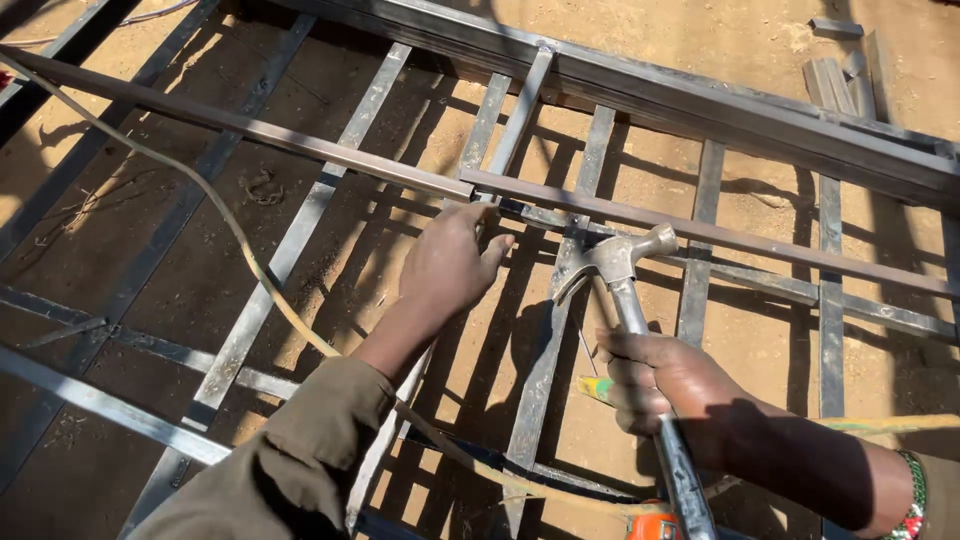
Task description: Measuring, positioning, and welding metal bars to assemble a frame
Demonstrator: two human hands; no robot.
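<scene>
My left hand (450, 262) rests closed over the square tube (700, 232) at its joint, on the steel frame (545, 340). My right hand (655, 385) is wrapped tight round the hammer (625, 290) handle; head touching the tube, just right of my left.

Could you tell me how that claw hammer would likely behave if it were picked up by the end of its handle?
The claw hammer looks all metal, so probably stiff and head-heavy, tending to tip forward. Its smooth handle might slip, though the right hand grips it mid-shaft.
</scene>
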